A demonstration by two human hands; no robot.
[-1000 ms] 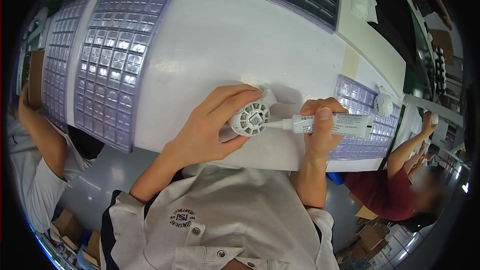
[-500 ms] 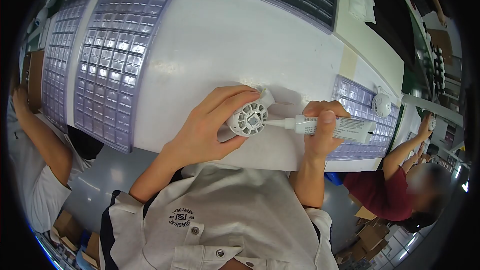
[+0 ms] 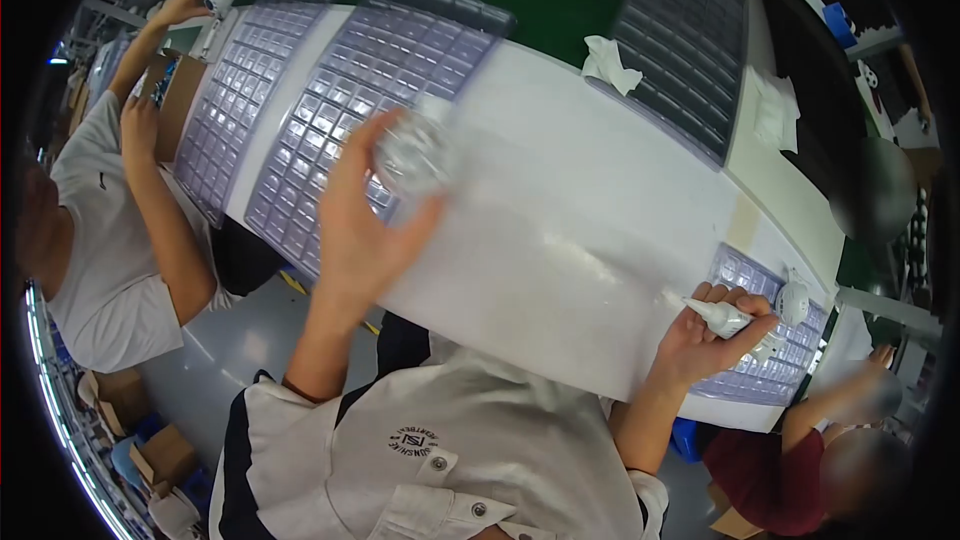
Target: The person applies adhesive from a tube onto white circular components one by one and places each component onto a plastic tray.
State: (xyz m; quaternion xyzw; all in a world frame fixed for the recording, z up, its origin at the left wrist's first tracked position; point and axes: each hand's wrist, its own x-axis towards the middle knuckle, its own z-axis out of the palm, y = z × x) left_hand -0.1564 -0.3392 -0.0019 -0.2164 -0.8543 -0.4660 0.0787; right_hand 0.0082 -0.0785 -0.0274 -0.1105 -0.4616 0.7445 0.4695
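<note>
My left hand (image 3: 365, 215) grips a white round vented housing (image 3: 412, 152). Both are blurred by motion, above the near edge of a clear compartment tray (image 3: 310, 145). My right hand (image 3: 695, 345) is wrapped round a white glue tube (image 3: 728, 320), its pointed nozzle toward the left. Just beyond that hand, a white rounded part (image 3: 793, 302) sits by a smaller clear tray (image 3: 740, 265). Another white part (image 3: 768, 347) shows beside my right fingers; whether they touch it I cannot tell.
A second clear tray (image 3: 250, 65) lies farther left. At the back, a dark tray (image 3: 690, 50) has crumpled tissue (image 3: 610, 65) on its edge. The white tabletop (image 3: 560, 190) spans between trays. One co-worker (image 3: 120, 230) is at left, another (image 3: 770, 475) at right.
My left hand has carried the housing left and away from the glue nozzle, over the tray. My right hand has moved right with the tube and turned it. The camera view has shifted.
</note>
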